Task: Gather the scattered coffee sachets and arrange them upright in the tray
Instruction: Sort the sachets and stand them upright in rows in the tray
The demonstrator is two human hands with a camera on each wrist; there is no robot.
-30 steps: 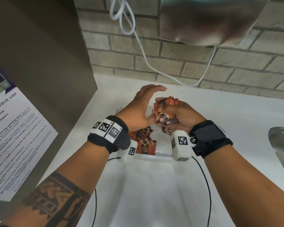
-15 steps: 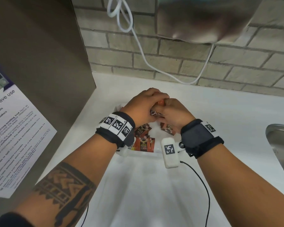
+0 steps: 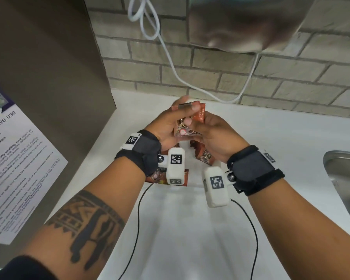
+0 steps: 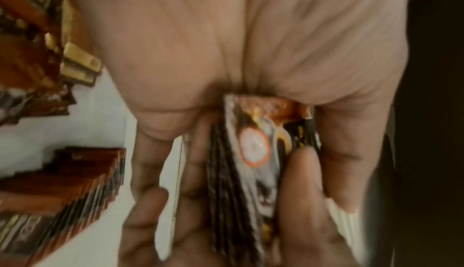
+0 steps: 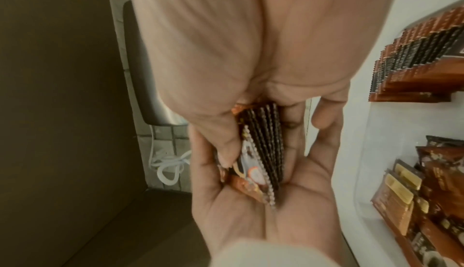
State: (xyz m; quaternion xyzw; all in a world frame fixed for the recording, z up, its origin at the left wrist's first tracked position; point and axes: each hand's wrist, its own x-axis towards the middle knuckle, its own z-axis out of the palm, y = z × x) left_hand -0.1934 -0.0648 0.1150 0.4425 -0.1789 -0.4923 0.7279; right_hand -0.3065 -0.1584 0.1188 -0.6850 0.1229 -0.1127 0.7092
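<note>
Both hands hold one stack of orange-brown coffee sachets (image 3: pixel 198 115) on edge above the tray. My left hand (image 3: pixel 185 113) cups the stack from the left, with fingers over its top. My right hand (image 3: pixel 196 128) grips it from the right, thumb on the printed face. The wrist views show the stack's serrated edges (image 5: pixel 266 148) and its printed face (image 4: pixel 253 152) pinched between the two hands. Under the hands, the clear tray (image 5: pixel 361 172) holds a stepped row of sachets (image 3: pixel 205 157) and more sachets (image 3: pixel 160 178) beneath my left wrist.
The tray sits on a white counter (image 3: pixel 190 239). A tall brown panel (image 3: pixel 49 77) with a microwave notice (image 3: pixel 18 168) stands at the left. A brick wall (image 3: pixel 251 81), a white cable (image 3: pixel 170 63) and a steel unit (image 3: pixel 247 23) are behind, and a steel sink (image 3: pixel 348 178) lies at the right.
My left hand closed onto the bundle that my right hand held. Half a second ago both hands were low over the tray. Now they hold the stack higher, squared up.
</note>
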